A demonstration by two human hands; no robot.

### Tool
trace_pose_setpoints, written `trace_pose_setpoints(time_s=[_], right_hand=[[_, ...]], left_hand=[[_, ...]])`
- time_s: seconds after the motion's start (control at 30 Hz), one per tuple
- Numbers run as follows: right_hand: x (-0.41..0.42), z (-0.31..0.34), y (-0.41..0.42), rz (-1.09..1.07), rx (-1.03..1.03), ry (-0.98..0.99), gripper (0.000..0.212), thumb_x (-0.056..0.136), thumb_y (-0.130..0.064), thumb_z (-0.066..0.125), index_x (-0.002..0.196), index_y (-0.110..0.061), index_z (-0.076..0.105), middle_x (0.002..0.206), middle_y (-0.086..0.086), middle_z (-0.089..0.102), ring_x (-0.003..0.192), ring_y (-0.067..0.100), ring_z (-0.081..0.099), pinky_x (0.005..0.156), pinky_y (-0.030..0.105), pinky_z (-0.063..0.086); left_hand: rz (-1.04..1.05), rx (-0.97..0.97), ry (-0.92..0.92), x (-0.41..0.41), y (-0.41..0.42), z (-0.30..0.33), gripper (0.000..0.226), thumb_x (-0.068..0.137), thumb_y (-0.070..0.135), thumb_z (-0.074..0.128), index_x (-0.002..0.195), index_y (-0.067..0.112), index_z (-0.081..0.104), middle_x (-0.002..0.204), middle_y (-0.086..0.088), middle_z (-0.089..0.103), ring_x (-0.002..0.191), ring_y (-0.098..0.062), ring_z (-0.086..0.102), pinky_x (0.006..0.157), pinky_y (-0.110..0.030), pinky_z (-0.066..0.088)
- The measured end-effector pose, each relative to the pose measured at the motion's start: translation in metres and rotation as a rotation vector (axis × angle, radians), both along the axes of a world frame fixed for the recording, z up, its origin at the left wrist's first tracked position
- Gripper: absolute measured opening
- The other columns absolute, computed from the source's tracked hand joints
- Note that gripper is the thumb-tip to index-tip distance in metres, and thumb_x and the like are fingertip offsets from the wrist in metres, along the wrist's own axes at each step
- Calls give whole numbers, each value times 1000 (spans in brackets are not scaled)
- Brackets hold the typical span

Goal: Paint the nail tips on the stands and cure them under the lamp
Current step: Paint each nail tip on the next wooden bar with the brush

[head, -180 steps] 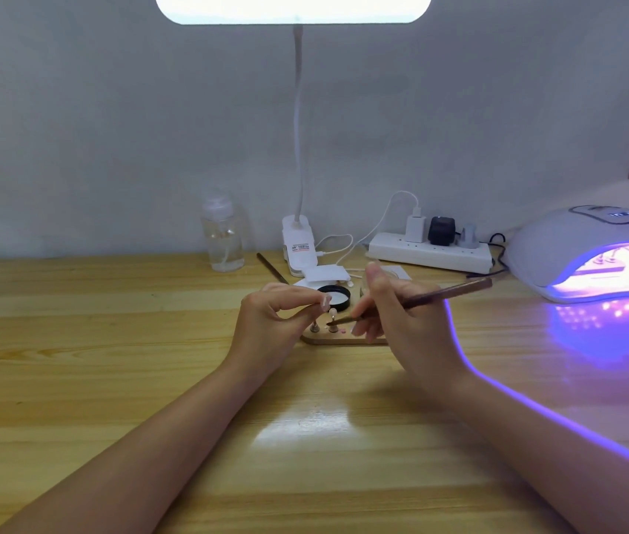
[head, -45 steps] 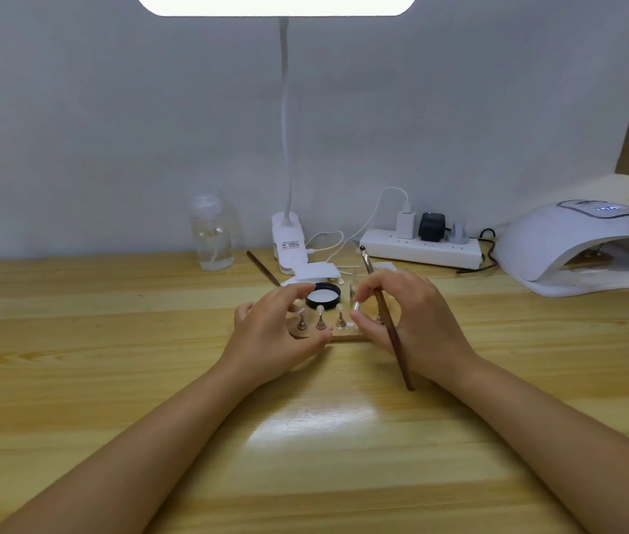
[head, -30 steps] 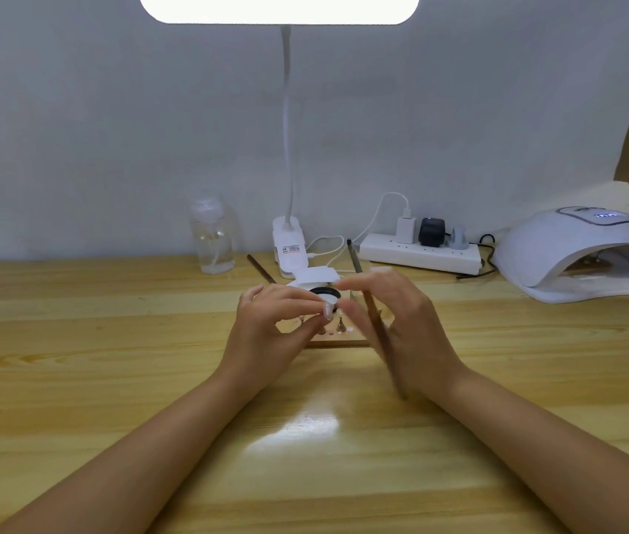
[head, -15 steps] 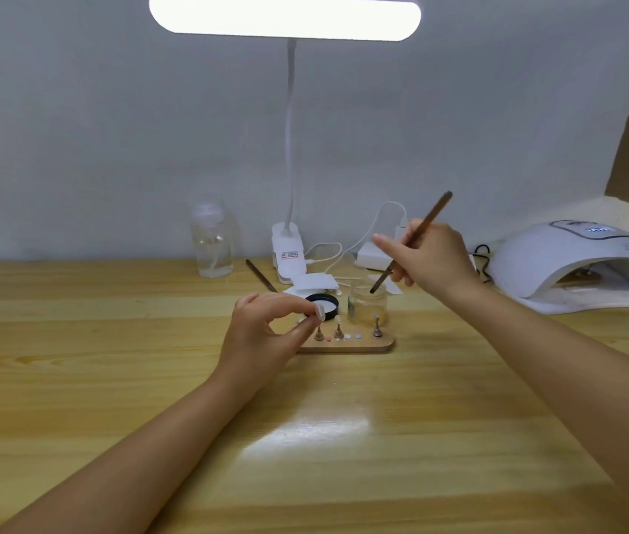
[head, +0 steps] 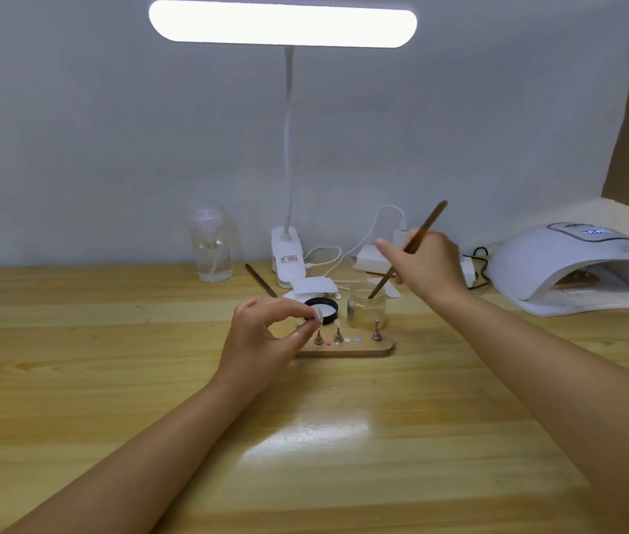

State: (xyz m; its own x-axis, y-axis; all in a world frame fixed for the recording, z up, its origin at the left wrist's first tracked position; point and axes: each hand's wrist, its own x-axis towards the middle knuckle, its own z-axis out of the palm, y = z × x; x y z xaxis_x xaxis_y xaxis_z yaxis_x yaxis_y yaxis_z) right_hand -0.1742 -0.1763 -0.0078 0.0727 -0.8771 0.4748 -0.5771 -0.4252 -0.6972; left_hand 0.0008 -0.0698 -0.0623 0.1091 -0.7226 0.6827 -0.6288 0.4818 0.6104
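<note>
A small wooden base (head: 366, 350) lies mid-table with three little metal stands (head: 337, 335) upright on it. My left hand (head: 262, 337) hovers at its left end, thumb and forefinger pinching a stand with a pale nail tip (head: 317, 314) on top. My right hand (head: 426, 265) grips a brown brush (head: 420, 235), its bristle end dipped into a small glass jar (head: 366, 306) behind the base. The white curing lamp (head: 574, 260) stands at the right, unlit, with another wooden base inside it.
The jar's black lid (head: 322, 309) lies beside the jar. A second brush (head: 260, 280) lies behind it. A clear bottle (head: 210, 246), the desk lamp's clip foot (head: 286, 258), a power strip (head: 374, 256) and cables line the wall.
My right hand moved from the stands up and back to the jar and has dipped the brush in. My left hand lifted one stand off the base. The curing lamp's violet light went out.
</note>
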Motion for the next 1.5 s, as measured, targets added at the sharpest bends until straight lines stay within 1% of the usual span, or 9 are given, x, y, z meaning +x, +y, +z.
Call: trace_pose_setpoints(time_s=[0.13,0.47,0.63,0.77,0.9,1.07,1.23,1.37,1.5], right_hand=[[-8,2,-6,-67,107,-220,38,89,-34,58,58,-13,50,48,-2,54,47,3,50,51,21,36],[-23,-4,-9,-147,150,-358,36,90,-34,57,60,-14,51,51,1,57,47,8,47,58,26,42],[-18,-7,14,-8,98,-493,39,94,-38,49,63,-13,52,45,1,56,32,3,47,38,14,40],[-4,-24,46,274,45,-503,41,90,-43,43,72,-11,64,50,3,64,39,10,56,39,14,41],[6,-41,71,397,-131,-410,30,83,-39,46,69,-22,66,60,-6,66,53,4,61,53,12,46],[13,-40,75,457,-83,-519,45,85,-40,39,62,-12,66,54,3,64,49,7,57,52,15,44],[15,-43,75,483,-132,-398,43,87,-37,40,71,-9,69,64,1,66,56,5,60,54,8,41],[16,-43,76,482,-43,-428,49,82,-48,40,61,-13,68,53,3,64,47,6,58,48,14,45],[16,-42,73,450,-145,-392,44,85,-41,40,66,-14,68,59,-2,65,49,4,57,51,11,42]], left_hand=[[6,10,28,0,0,0,13,71,10,75,80,19,72,80,20,65,85,-8,63,90,-55,41],[18,2,34,0,-1,0,12,72,9,74,80,18,72,79,17,65,82,-12,64,89,-55,42],[8,-19,29,1,-2,-1,16,73,6,73,82,19,72,77,10,68,78,-15,65,82,-52,46],[10,-23,16,2,-3,-3,18,74,6,73,82,21,72,74,10,67,74,-6,60,79,-48,47],[23,-4,10,3,-5,-5,14,73,6,73,83,17,73,74,12,65,73,-3,56,79,-52,44],[22,8,-1,2,-5,-5,13,74,7,73,81,19,74,75,17,63,78,-8,58,80,-53,43],[22,20,-16,2,-5,-5,16,75,7,73,84,20,74,78,19,62,83,-15,60,83,-56,41],[20,26,-4,1,-5,-4,15,75,8,72,84,19,74,77,19,62,83,-15,59,84,-56,40],[17,25,-9,1,-5,-4,14,75,8,72,85,17,75,78,17,62,84,-16,59,84,-57,39]])
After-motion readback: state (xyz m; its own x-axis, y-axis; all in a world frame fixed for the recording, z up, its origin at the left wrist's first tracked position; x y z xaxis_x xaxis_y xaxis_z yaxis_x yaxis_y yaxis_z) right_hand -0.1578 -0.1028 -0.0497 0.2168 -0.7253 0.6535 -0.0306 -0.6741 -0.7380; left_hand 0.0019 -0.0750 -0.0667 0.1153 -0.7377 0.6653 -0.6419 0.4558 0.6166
